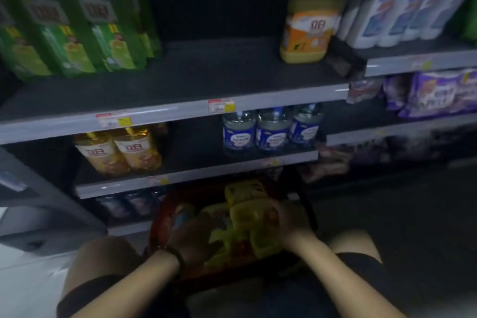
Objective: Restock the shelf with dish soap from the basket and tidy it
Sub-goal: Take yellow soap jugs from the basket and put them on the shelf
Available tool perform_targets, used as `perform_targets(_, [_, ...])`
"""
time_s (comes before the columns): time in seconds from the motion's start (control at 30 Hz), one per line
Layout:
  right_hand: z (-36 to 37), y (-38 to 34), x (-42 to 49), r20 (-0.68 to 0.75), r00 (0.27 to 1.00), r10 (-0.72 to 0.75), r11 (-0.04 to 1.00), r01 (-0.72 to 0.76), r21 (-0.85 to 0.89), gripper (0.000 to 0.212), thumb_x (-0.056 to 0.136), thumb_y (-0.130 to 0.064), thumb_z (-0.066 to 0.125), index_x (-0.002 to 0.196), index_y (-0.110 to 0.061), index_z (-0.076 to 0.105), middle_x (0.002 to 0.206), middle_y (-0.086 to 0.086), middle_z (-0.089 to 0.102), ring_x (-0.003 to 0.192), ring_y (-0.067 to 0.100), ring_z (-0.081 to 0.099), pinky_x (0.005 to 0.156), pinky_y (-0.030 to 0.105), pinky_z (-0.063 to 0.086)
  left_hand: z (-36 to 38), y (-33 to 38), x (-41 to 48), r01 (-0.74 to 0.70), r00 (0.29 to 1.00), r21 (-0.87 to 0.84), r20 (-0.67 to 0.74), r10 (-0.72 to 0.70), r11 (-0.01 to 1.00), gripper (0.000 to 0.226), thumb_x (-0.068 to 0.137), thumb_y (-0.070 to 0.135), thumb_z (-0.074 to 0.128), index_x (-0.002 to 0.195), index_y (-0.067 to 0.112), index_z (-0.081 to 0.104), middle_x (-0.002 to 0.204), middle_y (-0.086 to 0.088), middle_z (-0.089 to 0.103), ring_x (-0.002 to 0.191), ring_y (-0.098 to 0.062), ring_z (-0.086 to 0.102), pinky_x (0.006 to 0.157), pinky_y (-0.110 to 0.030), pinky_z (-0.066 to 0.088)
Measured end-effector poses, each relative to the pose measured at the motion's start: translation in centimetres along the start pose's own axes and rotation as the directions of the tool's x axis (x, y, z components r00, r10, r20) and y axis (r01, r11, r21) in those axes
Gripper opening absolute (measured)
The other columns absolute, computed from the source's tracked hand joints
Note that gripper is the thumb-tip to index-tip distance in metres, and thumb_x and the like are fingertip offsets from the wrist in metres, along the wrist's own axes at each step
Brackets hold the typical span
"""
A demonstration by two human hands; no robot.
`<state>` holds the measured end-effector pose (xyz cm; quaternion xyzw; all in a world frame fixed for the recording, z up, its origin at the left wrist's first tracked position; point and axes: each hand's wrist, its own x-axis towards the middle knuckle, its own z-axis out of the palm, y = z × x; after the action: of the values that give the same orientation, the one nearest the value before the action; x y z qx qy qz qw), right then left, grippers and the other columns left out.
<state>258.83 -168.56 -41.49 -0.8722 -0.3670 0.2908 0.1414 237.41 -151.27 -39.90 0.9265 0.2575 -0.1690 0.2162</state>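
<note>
Aisle: dim store shelving, middle shelf (180, 80) mostly bare, one yellow jug (309, 23) at its right end
Floor: red basket (157, 224) below the shelves
Right: right hand (289, 222) curled round a dish soap jug (265, 245) in the basket
Left: left hand (191, 235) down among more jugs (grip too blurred to tell)

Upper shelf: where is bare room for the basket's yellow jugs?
Wide bare stretch of the upper shelf between the green refill packs on the left and the lone yellow jug on the right. Smaller gap one shelf down, between the amber bottles and blue-labelled bottles. Crowded: right bay, white bottles.
</note>
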Motion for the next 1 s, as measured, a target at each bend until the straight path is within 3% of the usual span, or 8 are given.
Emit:
perform_targets(0.13, [4.0,3.5,-0.1,0.016,0.998,0.060,0.982,-0.062,0.176,0.064,0.103,-0.055,0.056,0.160,-0.034,0.036,0.161,-0.006,0.042,0.141,0.016,0.048,0.120,0.040,0.043,2.7,1.5,2.1,-0.018,1.000,-0.063,-0.024,0.017,0.998,0.064,0.093,0.060,0.053,0.154,0.044,0.040,0.158,0.005,0.043,0.142,-0.026,0.050,0.115,-0.044,0.042])
perform_targets(0.3, [4.9,3.7,0.1,0.066,0.997,0.038,0.995,-0.044,0.088,0.081,0.106,-0.042,0.059,0.170,-0.029,0.012,0.175,0.001,0.017,0.159,0.027,0.027,0.128,0.039,0.030,5.1,2.1,5.1,0.037,0.999,-0.034,-0.017,-0.038,0.999,0.070,0.093,0.061,0.052,0.157,0.040,0.032,0.162,-0.001,0.030,0.141,-0.038,0.045,0.103,-0.051,0.052])
perform_targets(0.53, [6.0,3.4,1.0,0.049,0.994,0.099,0.979,-0.106,0.177,0.074,0.109,-0.035,0.054,0.169,-0.029,0.012,0.174,0.004,0.021,0.159,0.028,0.028,0.129,0.042,0.029,5.8,2.5,7.0,0.017,0.999,0.013,0.033,-0.018,1.000,0.069,0.098,0.061,0.054,0.159,0.037,0.033,0.166,-0.007,0.023,0.146,-0.041,0.037,0.115,-0.052,0.042])
perform_targets(0.67, [6.1,3.2,1.1,-0.016,0.995,0.098,0.957,-0.090,0.275,0.067,0.105,-0.040,0.059,0.163,-0.034,0.027,0.167,0.000,0.038,0.152,0.026,0.040,0.124,0.045,0.038,5.5,2.5,7.5,0.023,0.999,-0.067,0.025,-0.022,0.997,0.103,0.072,0.084,0.018,0.159,0.032,0.039,0.171,-0.009,0.023,0.154,-0.035,0.032,0.123,-0.048,0.035])
perform_targets(0.73, [5.8,3.1,1.1,-0.039,0.994,0.098,0.935,-0.078,0.345,0.067,0.103,-0.042,0.061,0.162,-0.038,0.030,0.164,-0.004,0.042,0.149,0.023,0.045,0.122,0.046,0.042,6.2,1.5,7.6,0.001,0.999,-0.146,-0.034,-0.006,0.989,0.091,0.082,0.077,0.017,0.157,0.032,0.042,0.173,-0.009,0.021,0.156,-0.034,0.032,0.125,-0.046,0.035])
perform_targets(0.83, [5.4,2.9,0.7,-0.077,0.994,0.080,0.928,-0.046,0.371,0.068,0.101,-0.036,0.067,0.161,-0.037,0.035,0.158,-0.006,0.047,0.144,0.020,0.049,0.120,0.044,0.045,5.8,1.0,6.8,-0.068,0.993,-0.201,-0.111,0.046,0.977,0.057,0.106,0.046,0.047,0.160,0.029,0.038,0.174,-0.010,0.018,0.159,-0.030,0.026,0.127,-0.045,0.031])
perform_targets(0.9, [5.1,2.6,0.5,-0.115,0.991,0.064,0.925,-0.016,0.379,0.061,0.103,-0.035,0.063,0.159,-0.038,0.038,0.152,-0.005,0.053,0.140,0.020,0.054,0.115,0.037,0.047,5.3,0.6,6.6,-0.101,0.987,-0.198,-0.145,0.073,0.975,0.058,0.108,0.031,0.054,0.162,0.026,0.033,0.174,-0.011,0.016,0.159,-0.029,0.023,0.127,-0.047,0.032])
perform_targets(1.0, [4.8,1.9,0.2,-0.174,0.984,0.036,0.922,0.034,0.385,0.052,0.110,-0.035,0.052,0.160,-0.036,0.037,0.154,-0.002,0.055,0.139,0.022,0.055,0.111,0.032,0.045,3.5,0.3,5.8,-0.135,0.970,-0.268,-0.234,0.071,0.954,0.053,0.108,0.026,0.054,0.159,0.026,0.040,0.171,-0.006,0.027,0.154,-0.027,0.035,0.124,-0.047,0.038])
